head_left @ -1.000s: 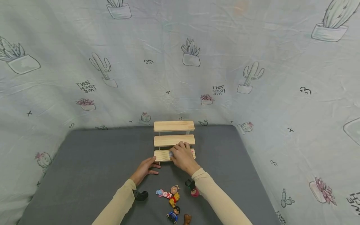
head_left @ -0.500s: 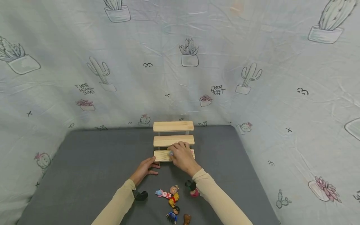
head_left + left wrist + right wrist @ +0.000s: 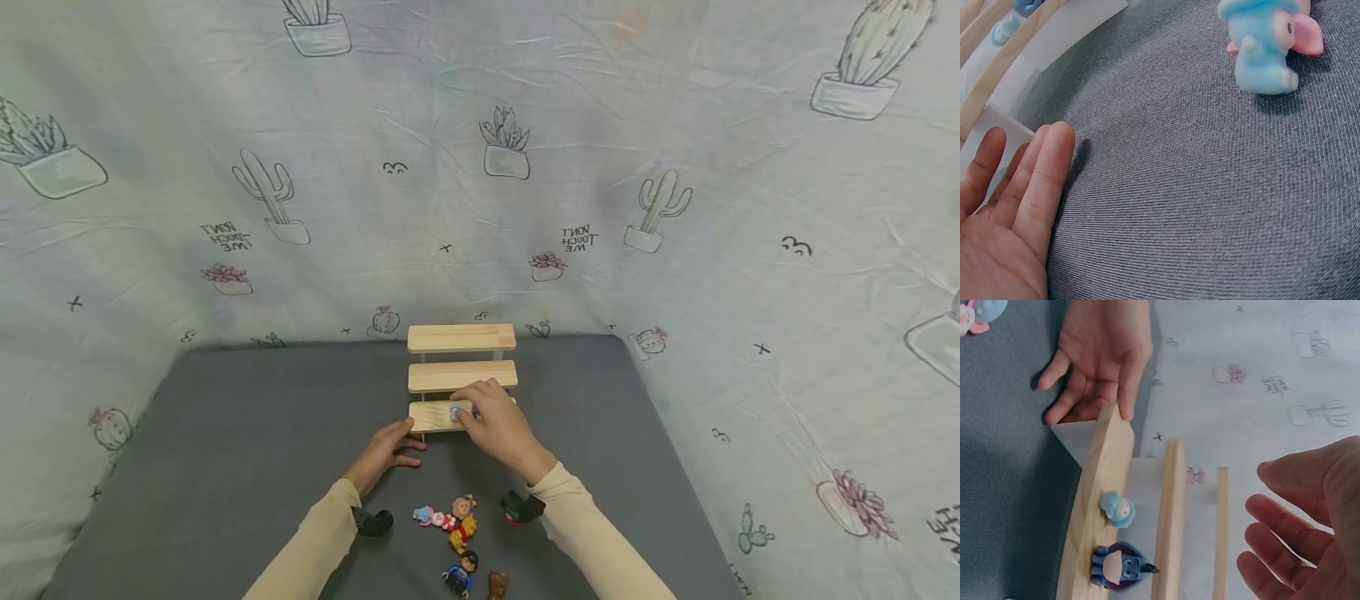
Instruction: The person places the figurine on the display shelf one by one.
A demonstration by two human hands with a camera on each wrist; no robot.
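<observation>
We see a dark grey cloth-covered surface (image 3: 247, 433) hemmed in on 3 sides by a pale sheet printed with cacti and potted plants (image 3: 675, 208), which rises directly from its far and side edges. Against the far edge stands a 3-tier stepped shelf of light wood (image 3: 461, 373). On its lowest step we find a small pale-blue figurine (image 3: 1117, 509) and, just beside it, a dark-blue donkey figurine (image 3: 1117, 566).

Our right hand (image 3: 498, 421) hovers over that lowest step with its fingers (image 3: 1275, 537) spread and relaxed, holding nothing, just beside the 2 figurines. Our left hand (image 3: 386, 450) lies flat and wide on the surface, fingertips (image 3: 1125, 406) touching the shelf's left end.

Near the front edge, between the forearms, lies a cluster of small toys: a blue-and-pink plush elephant (image 3: 1266, 47), a yellow-and-red bear figure (image 3: 462, 523), a blue figure with a black head (image 3: 462, 573) and a brown figure (image 3: 497, 585). A red-and-black toy (image 3: 519, 508) lies against the right sleeve (image 3: 600, 550).

To the left and right of the shelf the grey surface runs open to its edges; the right edge lies near the shelf, the left edge well apart.
</observation>
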